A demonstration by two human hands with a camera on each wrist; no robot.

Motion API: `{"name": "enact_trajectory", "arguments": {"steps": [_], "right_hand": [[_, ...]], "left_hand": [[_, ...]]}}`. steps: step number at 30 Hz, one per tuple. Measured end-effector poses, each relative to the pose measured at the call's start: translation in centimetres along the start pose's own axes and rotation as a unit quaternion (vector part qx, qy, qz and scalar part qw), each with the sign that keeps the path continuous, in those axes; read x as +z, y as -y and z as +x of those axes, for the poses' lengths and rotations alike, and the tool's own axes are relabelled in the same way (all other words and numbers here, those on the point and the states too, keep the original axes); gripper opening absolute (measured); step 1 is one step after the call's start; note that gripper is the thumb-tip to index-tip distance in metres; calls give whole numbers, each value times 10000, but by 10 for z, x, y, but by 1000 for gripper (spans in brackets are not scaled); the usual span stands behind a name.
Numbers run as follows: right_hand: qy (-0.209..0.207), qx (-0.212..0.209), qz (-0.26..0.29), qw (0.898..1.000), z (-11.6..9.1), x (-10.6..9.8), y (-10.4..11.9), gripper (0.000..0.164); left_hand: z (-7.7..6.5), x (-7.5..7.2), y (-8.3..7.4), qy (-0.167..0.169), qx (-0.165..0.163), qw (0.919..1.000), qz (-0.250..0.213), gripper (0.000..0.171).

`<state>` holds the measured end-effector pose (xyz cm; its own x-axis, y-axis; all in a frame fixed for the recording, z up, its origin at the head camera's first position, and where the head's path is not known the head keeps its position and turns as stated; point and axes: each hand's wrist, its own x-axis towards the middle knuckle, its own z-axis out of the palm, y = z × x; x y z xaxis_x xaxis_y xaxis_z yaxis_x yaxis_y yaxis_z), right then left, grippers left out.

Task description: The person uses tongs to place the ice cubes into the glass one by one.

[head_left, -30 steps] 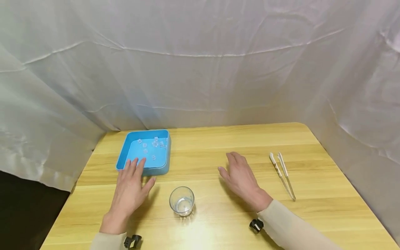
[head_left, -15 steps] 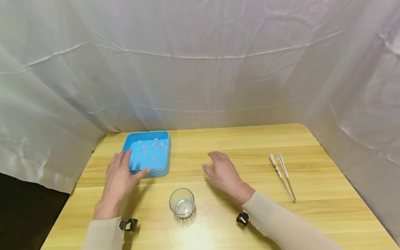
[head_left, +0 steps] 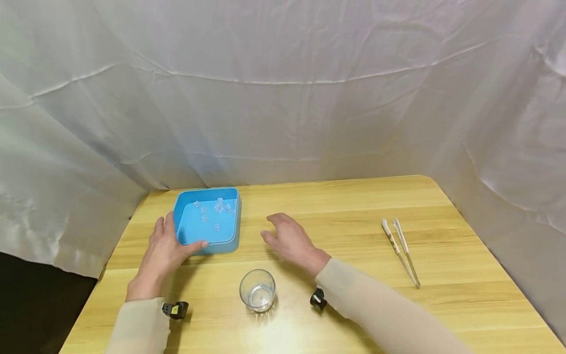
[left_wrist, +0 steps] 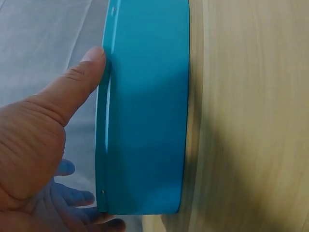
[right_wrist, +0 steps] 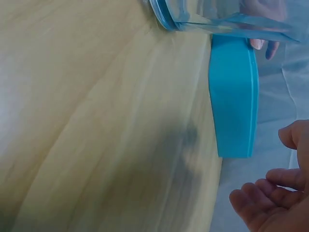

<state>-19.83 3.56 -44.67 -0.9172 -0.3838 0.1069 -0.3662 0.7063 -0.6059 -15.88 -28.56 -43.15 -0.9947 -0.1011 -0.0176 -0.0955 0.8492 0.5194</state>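
Note:
In the head view, my left hand (head_left: 164, 251) lies at the near left corner of a square blue tray (head_left: 227, 247). Its thumb (left_wrist: 91, 65) reaches the near rim, while the other fingers spread loosely along the left side. Several small clear cubes (head_left: 219, 208) lie on the tray floor, most towards the back right. My right hand (head_left: 292, 243) hovers over the table to the right of the tray, fingers relaxed and holding nothing. A clear drinking glass (head_left: 258, 291) stands upright between the two forearms, in front of the tray.
White-handled metal tongs (head_left: 401, 253) lie spread on the right part of the wooden table (head_left: 460, 300). Pale curtains (head_left: 283, 123) hang behind and at both sides of the table.
My left hand has moved left off the tray's front and round its near left corner. My right hand has swept left, towards the tray. Tray, glass and tongs stay put.

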Motion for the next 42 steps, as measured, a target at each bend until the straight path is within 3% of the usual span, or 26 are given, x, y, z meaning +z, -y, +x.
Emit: {"name": "enact_trajectory", "arguments": {"steps": [9,18,26,35,42], "right_hand": [[406,16,-13,9992,12,21,3,56],[792,-29,122,9968,19,31,14,67],[898,-37,151,9958,22,32,15,69],[403,322,189,9985,20,24,16,59],[37,526,52,9986,16,15,7,56]], "left_hand": [[5,4,6,297,-129,9992,-251,139],[5,7,7,326,-90,9989,-315,137],[10,15,-3,235,-37,9994,-239,126],[13,23,-21,293,29,9991,-296,120],[15,32,-32,328,287,9985,-345,117]]}}
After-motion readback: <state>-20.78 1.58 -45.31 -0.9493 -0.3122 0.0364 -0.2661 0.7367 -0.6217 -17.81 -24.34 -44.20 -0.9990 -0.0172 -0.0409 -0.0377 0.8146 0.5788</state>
